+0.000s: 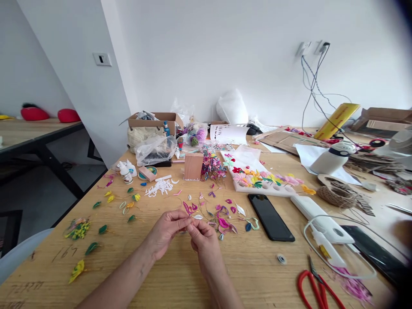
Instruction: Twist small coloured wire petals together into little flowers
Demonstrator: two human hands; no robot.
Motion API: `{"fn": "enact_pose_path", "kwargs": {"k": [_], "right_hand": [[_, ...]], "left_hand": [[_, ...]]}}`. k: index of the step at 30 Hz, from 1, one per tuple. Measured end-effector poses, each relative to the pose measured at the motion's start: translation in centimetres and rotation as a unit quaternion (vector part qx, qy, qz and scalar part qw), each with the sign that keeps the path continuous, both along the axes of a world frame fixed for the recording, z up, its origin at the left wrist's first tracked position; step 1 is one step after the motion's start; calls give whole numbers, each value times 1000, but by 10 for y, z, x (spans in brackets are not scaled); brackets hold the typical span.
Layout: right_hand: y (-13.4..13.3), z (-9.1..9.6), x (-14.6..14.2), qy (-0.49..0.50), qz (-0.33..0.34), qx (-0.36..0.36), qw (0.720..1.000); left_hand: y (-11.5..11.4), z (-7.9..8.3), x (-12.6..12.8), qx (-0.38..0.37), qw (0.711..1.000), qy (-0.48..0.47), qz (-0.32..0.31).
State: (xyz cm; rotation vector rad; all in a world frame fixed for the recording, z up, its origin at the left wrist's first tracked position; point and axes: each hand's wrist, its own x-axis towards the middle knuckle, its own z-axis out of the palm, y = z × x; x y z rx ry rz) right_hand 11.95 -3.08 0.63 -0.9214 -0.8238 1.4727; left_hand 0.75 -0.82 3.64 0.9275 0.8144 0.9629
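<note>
My left hand point(169, 229) and my right hand point(204, 240) meet fingertip to fingertip above the table's middle. Both are closed in a pinch, and whatever lies between the fingertips is too small to make out. Just beyond them show magenta loop-shaped petals point(189, 208); I cannot tell if these are held or lie on the table. A white petal point(198, 217) is close to the right fingertips. To the right of the hands are scattered pink, purple and green petals, among them a large magenta petal point(223, 224) and a dark blue petal point(248, 226).
Yellow and green leaf pieces point(77, 271) on thin stems lie at left. A phone point(270, 216), a small bobbin point(281, 259), red-handled scissors point(317, 285) and a white power strip point(322, 219) are at right. Behind stand a foam block with flowers point(267, 187) and a glue bottle point(125, 172).
</note>
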Motion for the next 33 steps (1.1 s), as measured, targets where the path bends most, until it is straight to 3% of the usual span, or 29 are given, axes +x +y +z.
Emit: {"fn": "enact_pose_path", "kwargs": {"k": [3,9,12,21,29,33], "right_hand": [[0,-1,0,5,19,-22,1000],[1,2,-3,-107,-45,67,991],[1,2,-2,-128,-55,77,987],[1,-6,1,-7,30,-24,999],[2,-1,-2,-126,-47,70,988],[2,-2,0,-109,-39,66,991]], "left_hand": [[1,1,-1,-4,1000,-8,17],[3,-1,0,-35,998,-42,42],[3,-4,1,-42,997,-52,43],[1,-2,0,-20,999,-35,6],[4,-3,-1,-55,997,-37,32],[2,-3,1,-56,997,-49,26]]}}
